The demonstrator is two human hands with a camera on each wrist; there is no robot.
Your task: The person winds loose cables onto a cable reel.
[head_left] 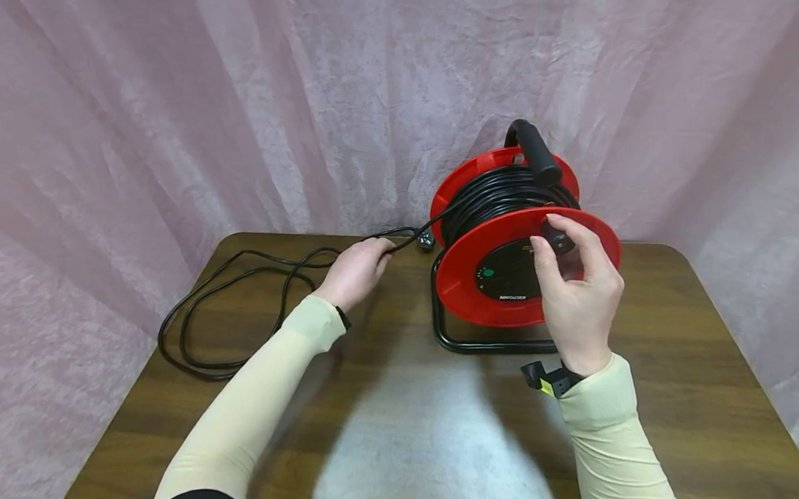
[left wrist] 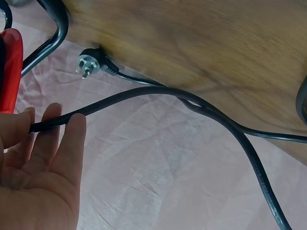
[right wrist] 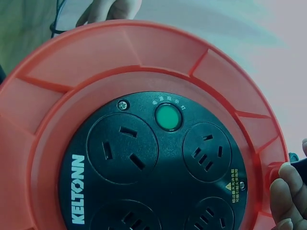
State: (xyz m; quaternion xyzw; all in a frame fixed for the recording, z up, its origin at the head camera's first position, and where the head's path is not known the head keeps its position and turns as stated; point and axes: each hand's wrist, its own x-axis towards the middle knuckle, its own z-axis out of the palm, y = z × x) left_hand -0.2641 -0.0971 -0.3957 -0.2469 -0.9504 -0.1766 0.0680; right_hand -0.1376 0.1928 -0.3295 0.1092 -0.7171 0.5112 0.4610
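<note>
A red cable reel [head_left: 458, 288], wound with black cable, stands on its black tube frame [head_left: 495, 347] toward the back of the table. My left hand [head_left: 358, 271], left of the reel, holds the black power cable [left wrist: 158, 90] between thumb and fingers. From there the cable rises onto the drum. With thumb and fingers my right hand [head_left: 581, 292] grips the black crank knob [head_left: 557, 237] on the reel's front disc. In the right wrist view, that disc carries a black socket panel [right wrist: 168, 158] and a green indicator light [right wrist: 168, 117].
Loose loops of cable [head_left: 194, 367] lie on the left side of the wooden table [head_left: 397, 433]. The three-pin plug [head_left: 426, 240] sits at the back edge beside the reel. A black carrying handle [head_left: 534, 150] tops the reel. Pink curtain [head_left: 362, 91] hangs behind.
</note>
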